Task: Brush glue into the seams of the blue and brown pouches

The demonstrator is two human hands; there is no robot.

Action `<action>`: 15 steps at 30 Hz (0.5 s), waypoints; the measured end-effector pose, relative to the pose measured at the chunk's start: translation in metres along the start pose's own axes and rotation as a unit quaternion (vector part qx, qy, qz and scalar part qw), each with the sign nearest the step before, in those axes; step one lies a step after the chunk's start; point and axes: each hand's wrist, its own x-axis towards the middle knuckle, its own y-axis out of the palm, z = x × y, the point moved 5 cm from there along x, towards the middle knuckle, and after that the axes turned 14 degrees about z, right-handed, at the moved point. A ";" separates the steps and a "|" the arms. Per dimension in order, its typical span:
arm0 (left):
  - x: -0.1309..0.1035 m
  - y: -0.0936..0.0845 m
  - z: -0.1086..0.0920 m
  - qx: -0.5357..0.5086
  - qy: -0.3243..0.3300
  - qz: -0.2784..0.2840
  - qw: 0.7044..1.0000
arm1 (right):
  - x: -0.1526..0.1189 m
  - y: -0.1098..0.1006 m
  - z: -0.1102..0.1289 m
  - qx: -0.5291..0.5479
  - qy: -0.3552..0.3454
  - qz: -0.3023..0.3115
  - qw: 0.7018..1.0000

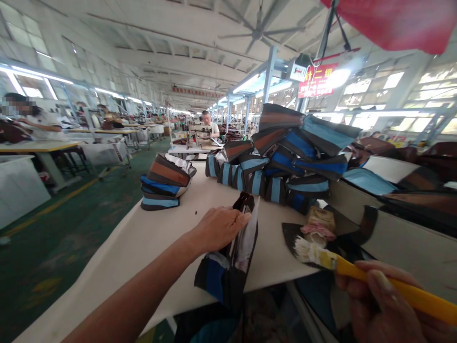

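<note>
My left hand (223, 227) grips the upper edge of a dark fabric bag piece (214, 278) with a blue stripe. The piece stands with its pale lining showing, near the front edge of the table (178, 252). My fingertips on its far side are partly hidden. In my right hand (382, 297) is a paintbrush (352, 269) with a yellow handle. Its whitish bristles point left, above a dark sheet and apart from the bag piece. Just behind the bristles sits a tan container (321, 219) with a pink band round it.
A tall pile of striped bag pieces (274, 157) covers the back right of the table. A smaller stack (167, 183) stands at the left edge. Flat panels lie on the right. Co-workers sit at machines and tables beyond; a green floor aisle (107, 205) runs left.
</note>
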 end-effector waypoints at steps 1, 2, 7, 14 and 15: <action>0.002 0.000 0.006 0.010 -0.015 -0.014 1.000 | 0.004 -0.004 -0.003 0.005 0.011 0.021 1.000; 0.004 0.000 0.011 0.006 -0.020 -0.020 1.000 | 0.009 -0.011 -0.009 0.012 0.026 0.049 0.998; -0.040 -0.005 0.027 -0.053 -0.017 -0.252 0.966 | 0.020 -0.044 -0.035 0.024 0.071 0.158 0.985; -0.083 0.031 0.027 0.133 -0.115 -0.236 0.956 | -0.006 -0.001 -0.016 0.032 0.063 -0.023 0.997; -0.071 0.030 0.026 0.132 -0.122 -0.186 0.966 | -0.008 0.006 -0.012 0.043 0.066 -0.027 0.996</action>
